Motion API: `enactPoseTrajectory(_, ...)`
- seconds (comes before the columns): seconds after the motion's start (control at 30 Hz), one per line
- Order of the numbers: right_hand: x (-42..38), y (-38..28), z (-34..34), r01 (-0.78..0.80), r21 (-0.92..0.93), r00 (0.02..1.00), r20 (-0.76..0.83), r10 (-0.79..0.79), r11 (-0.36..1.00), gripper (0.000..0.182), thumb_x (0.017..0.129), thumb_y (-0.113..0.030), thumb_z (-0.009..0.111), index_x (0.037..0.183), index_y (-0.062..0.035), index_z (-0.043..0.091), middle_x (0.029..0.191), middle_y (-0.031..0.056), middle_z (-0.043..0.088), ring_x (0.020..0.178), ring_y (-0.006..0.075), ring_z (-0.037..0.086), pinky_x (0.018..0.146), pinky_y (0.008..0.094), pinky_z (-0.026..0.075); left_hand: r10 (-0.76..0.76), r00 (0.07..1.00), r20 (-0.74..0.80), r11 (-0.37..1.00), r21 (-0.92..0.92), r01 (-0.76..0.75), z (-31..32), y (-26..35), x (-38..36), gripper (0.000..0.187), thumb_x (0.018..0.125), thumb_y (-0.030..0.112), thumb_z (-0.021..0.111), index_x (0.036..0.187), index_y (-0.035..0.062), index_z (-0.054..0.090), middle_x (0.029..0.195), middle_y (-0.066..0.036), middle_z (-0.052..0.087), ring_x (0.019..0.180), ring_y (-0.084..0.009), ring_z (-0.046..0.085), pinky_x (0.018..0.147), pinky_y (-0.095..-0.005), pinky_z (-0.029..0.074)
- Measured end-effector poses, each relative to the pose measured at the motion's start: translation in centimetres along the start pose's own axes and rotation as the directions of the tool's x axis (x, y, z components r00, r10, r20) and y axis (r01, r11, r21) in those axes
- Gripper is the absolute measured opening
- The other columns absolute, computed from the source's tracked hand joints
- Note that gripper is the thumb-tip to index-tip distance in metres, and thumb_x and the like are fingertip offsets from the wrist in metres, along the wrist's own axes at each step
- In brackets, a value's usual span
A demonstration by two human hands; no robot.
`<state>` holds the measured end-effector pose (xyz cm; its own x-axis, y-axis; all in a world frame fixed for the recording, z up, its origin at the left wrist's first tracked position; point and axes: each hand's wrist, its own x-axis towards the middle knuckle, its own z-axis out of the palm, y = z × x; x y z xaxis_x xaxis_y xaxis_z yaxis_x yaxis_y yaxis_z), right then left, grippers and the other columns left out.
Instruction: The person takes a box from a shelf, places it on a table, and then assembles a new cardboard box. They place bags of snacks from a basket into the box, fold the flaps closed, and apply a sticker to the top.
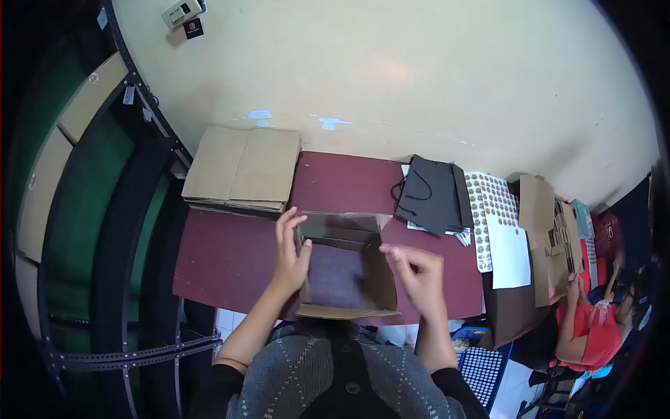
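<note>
A brown cardboard box (pixel 349 312) stands with its top open in front of my body, and a purplish surface shows inside it. Along the box's left wall is my left hand (pixel 287 255), its fingers stretched out and its thumb apart near the rim. By the upper right edge of the box is my right hand (pixel 419 272), slightly blurred. Its fingers are curled in, with the tips over the box's right wall. Whether anything sits between those fingers is hidden.
A stack of flat cardboard (pixel 241 167) lies on the maroon table (pixel 342 181) at back left. Black paper bags (pixel 433 192) and sticker sheets (pixel 492 199) lie to the right. Beyond are a blue basket (pixel 485 363) and a person in red (pixel 593 335). Dark shelving (pixel 112 279) stands left.
</note>
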<state>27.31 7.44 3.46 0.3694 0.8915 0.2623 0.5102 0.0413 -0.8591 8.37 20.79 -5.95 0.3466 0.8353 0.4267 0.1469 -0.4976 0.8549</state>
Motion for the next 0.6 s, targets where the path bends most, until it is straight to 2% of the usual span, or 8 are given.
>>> enactPoseTrajectory(0.03, 1.3, -0.4, 0.2, 0.076, -0.066, 0.993, -0.081, -0.081, 0.995, 0.017, 0.082, -0.013, 0.064, 0.097, -0.0059, 0.070, 0.063, 0.0055, 0.061, 0.051, 0.0090, 0.047, 0.048, 0.0244, 0.038, 0.001, 1.000, 0.000, 1.000, -0.030, -0.001, -0.2, -0.1, 0.1, 0.038, 0.081, 0.004, 0.049, 0.118, 0.0042, 0.045, 0.133, -0.019, 0.033, 0.126, -0.0354, 0.033, 0.105, -0.0426, 0.027)
enactPoseTrajectory(0.1, 4.7, -0.8, 0.6, 0.359, -0.403, 0.899, -0.092, -0.428, 0.842, 0.019, 0.080, -0.015, 0.066, 0.097, -0.0065, 0.070, 0.066, 0.0058, 0.062, 0.056, 0.0110, 0.051, 0.051, 0.0269, 0.040, 0.030, 0.999, 0.030, 0.998, -0.064, -0.028, -0.8, -1.3, -0.5, 0.034, 0.082, 0.003, 0.047, 0.116, 0.0032, 0.047, 0.133, -0.020, 0.033, 0.123, -0.0352, 0.037, 0.103, -0.0421, 0.030)
enactPoseTrajectory(0.13, 6.3, 0.5, 1.4, 0.347, -0.409, 0.902, -0.101, -0.420, 0.844, 0.019, 0.080, -0.015, 0.066, 0.097, -0.0065, 0.070, 0.066, 0.0058, 0.062, 0.056, 0.0110, 0.051, 0.051, 0.0269, 0.040, 0.082, 0.996, 0.041, 0.994, -0.070, -0.079, -1.0, -2.3, -1.2, 0.033, 0.083, 0.003, 0.046, 0.115, 0.0030, 0.048, 0.132, -0.021, 0.034, 0.122, -0.0352, 0.040, 0.102, -0.0422, 0.032)
enactPoseTrajectory(0.23, 9.4, 4.3, 3.3, 0.545, -0.392, 0.813, 0.032, -0.581, 0.741, 0.028, 0.080, -0.014, 0.067, 0.107, -0.0083, 0.066, 0.068, 0.0025, 0.061, 0.053, 0.0056, 0.046, 0.045, 0.0230, 0.036, 0.133, 0.989, 0.070, 0.988, -0.083, -0.128, -1.7, -3.2, -2.9, 0.031, 0.083, 0.001, 0.046, 0.113, 0.0031, 0.050, 0.130, -0.023, 0.037, 0.118, -0.0358, 0.044, 0.100, -0.0434, 0.035)
enactPoseTrajectory(0.27, 9.8, 4.4, 3.2, 0.192, -0.308, 0.966, 0.225, -0.124, 0.932, 0.030, 0.080, -0.015, 0.067, 0.110, -0.0087, 0.065, 0.067, 0.0021, 0.060, 0.053, 0.0056, 0.047, 0.045, 0.0227, 0.037, 0.142, 0.986, 0.084, 0.986, -0.103, -0.133, -1.7, -3.4, -3.3, 0.031, 0.082, 0.000, 0.046, 0.113, 0.0032, 0.050, 0.130, -0.023, 0.038, 0.118, -0.0360, 0.044, 0.100, -0.0438, 0.035)
enactPoseTrajectory(0.3, 10.1, 4.6, 3.2, -0.220, -0.300, 0.842, 0.423, 0.336, 0.928, 0.033, 0.080, -0.015, 0.067, 0.112, -0.0092, 0.064, 0.065, 0.0018, 0.059, 0.054, 0.0056, 0.048, 0.045, 0.0225, 0.037, 0.150, 0.984, 0.098, 0.983, -0.122, -0.137, -1.9, -3.8, -3.7, 0.031, 0.082, 0.000, 0.046, 0.113, 0.0033, 0.051, 0.129, -0.024, 0.039, 0.118, -0.0363, 0.044, 0.100, -0.0441, 0.035)
enactPoseTrajectory(0.33, 10.3, 5.6, 3.6, -0.162, -0.247, 0.886, 0.389, 0.251, 0.955, 0.035, 0.081, -0.017, 0.067, 0.116, -0.0104, 0.062, 0.066, 0.0011, 0.059, 0.055, 0.0057, 0.050, 0.044, 0.0215, 0.039, 0.162, 0.977, 0.136, 0.982, -0.117, -0.147, -2.3, -4.3, -3.8, 0.033, 0.081, -0.002, 0.046, 0.114, 0.0031, 0.051, 0.129, -0.025, 0.039, 0.119, -0.0379, 0.043, 0.101, -0.0439, 0.035)
enactPoseTrajectory(0.6, 13.1, 8.6, 3.9, -0.274, -0.104, 0.852, 0.435, 0.291, 0.956, 0.044, 0.079, -0.014, 0.068, 0.121, -0.0073, 0.058, 0.071, 0.0012, 0.060, 0.057, 0.0059, 0.051, 0.051, 0.0227, 0.043, 0.189, 0.920, 0.343, 0.976, -0.171, -0.136, -4.3, -4.8, -2.0, 0.038, 0.080, 0.001, 0.048, 0.117, 0.0051, 0.053, 0.129, -0.022, 0.041, 0.121, -0.0386, 0.042, 0.101, -0.0443, 0.033)
